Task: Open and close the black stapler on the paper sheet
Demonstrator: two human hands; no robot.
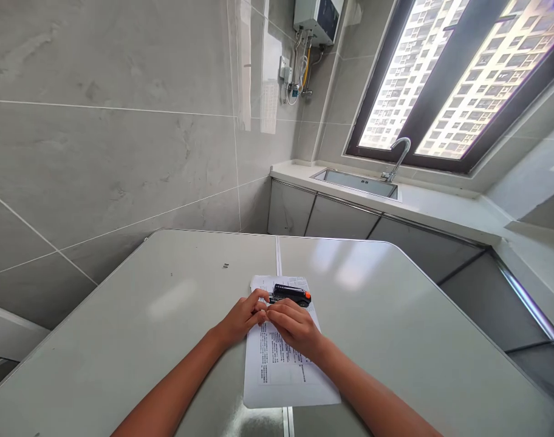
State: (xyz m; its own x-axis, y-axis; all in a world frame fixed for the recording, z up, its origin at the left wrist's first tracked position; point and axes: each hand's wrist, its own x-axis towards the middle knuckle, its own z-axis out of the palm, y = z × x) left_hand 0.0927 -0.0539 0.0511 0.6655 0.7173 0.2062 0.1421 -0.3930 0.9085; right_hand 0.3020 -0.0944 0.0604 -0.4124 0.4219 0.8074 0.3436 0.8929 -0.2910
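Printed paper sheets lie on the white table, across its centre seam. A black stapler with an orange end rests on the upper part of the paper. Just below its left end, my left hand and my right hand meet, their fingertips close together and bent. Both hands are closed around something too small or hidden to name. The right hand's fingers partly cover the stapler's lower edge. Small staple pieces lie on the table, up and to the left of the paper.
The white table extends to both sides. A tiled wall stands at the left. Beyond the table are a counter with a sink and tap, grey cabinets, a window, and a wall-mounted water heater.
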